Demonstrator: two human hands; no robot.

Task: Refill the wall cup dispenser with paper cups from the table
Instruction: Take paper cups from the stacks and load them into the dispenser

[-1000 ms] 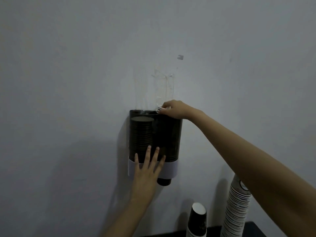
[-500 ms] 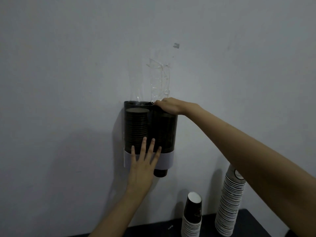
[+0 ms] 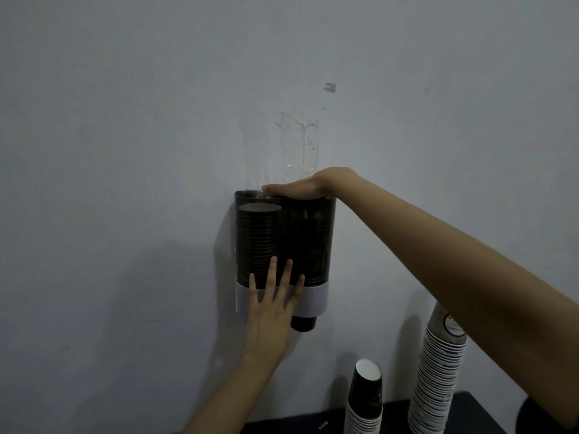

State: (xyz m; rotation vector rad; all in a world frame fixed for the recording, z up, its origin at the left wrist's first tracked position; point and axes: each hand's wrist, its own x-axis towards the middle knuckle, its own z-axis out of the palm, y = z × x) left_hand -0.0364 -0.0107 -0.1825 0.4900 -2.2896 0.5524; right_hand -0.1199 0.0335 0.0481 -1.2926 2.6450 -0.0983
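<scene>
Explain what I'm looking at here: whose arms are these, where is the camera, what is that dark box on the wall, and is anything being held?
There is no machine here: these are a person's two bare arms, filmed by one camera worn on their head, looking forward and down.

The dark two-tube plastic cup dispenser with a white band hangs on the grey wall. Both tubes hold stacked dark paper cups, and one cup pokes out below the right tube.

The left hand lies flat with straight fingers against the dispenser's front. The right hand presses flat on its top. Neither grips anything.

Crinkled clear plastic sticks up behind the right hand.

Below, on the dark table, stand a short stack of black paper cups and a tall stack of paper cups.
</scene>
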